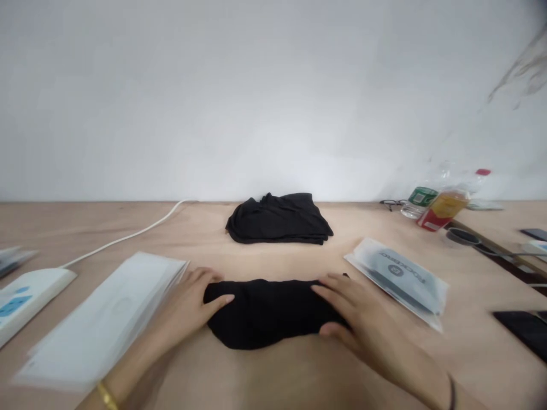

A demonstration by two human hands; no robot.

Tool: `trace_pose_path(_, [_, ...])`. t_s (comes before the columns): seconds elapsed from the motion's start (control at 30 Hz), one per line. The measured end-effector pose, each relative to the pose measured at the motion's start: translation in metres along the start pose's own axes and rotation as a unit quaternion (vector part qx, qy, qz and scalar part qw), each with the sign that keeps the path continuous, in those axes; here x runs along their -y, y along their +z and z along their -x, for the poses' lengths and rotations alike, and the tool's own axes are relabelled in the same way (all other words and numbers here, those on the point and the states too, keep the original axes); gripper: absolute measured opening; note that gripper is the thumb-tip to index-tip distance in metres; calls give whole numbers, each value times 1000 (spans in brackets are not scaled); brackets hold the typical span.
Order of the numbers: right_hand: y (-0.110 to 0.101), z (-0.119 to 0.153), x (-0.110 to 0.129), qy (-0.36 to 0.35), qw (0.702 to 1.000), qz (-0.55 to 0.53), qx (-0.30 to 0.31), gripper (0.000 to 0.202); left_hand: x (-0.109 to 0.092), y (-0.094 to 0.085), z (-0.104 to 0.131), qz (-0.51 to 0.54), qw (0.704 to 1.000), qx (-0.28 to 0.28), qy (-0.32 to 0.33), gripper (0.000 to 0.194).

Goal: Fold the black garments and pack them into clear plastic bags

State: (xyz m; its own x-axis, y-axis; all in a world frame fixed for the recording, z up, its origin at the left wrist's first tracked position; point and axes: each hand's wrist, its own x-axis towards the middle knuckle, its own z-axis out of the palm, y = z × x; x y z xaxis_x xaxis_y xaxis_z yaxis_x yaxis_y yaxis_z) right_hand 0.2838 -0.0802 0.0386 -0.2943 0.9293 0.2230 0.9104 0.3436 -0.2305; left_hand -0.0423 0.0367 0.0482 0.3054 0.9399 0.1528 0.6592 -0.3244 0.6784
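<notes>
A folded black cloth lies flat on the wooden table, near the front middle. My left hand rests on its left end, fingers apart, with the thumb over the top of the fabric. At the right end, my right hand lies on the cloth with its fingers spread. Behind it, against the wall, sits a heap of black cloth. To the right is a translucent packet with dark printing and something dark inside. A stack of whitish plastic bags lies beside my left forearm.
A white power strip with a cable lies at the left. Two bottles, one clear and one red-yellow, stand at the back right near glasses and a tape roll. A black phone-like object lies far right.
</notes>
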Motion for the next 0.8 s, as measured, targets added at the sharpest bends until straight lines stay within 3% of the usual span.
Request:
trace_pose_path(0.07, [20, -12, 6, -31, 999, -7, 40, 68, 13, -2, -14, 101, 992, 13, -72, 28])
trace_pose_path(0.17, [37, -29, 5, -26, 995, -11, 95, 71, 25, -3, -18, 181, 976, -13, -120, 35])
trace_pose_path(0.23, [36, -40, 8, -1, 995, -15, 96, 70, 25, -4, -12, 229, 962, -24, -147, 36])
trace_pose_path(0.3, [34, -52, 20, 2, 997, -26, 76, 76, 23, -5, -3, 283, 940, 6, -190, 39])
trace_pose_path(0.43, [48, -75, 59, -67, 994, -62, 62, 84, 15, 0, 4, 316, 912, 61, -255, 46])
trace_pose_path(0.57, [67, -86, 75, -110, 985, -87, 96, 84, -4, 14, -2, 310, 935, -22, -171, 41])
trace_pose_path(0.67, [55, -78, 60, -98, 985, -105, 96, 81, -31, 35, -6, 270, 958, -51, -84, 30])
trace_pose_path(0.8, [26, -57, 29, 8, 996, -84, -36, 65, -67, 75, 1, 195, 981, 9, -10, 25])
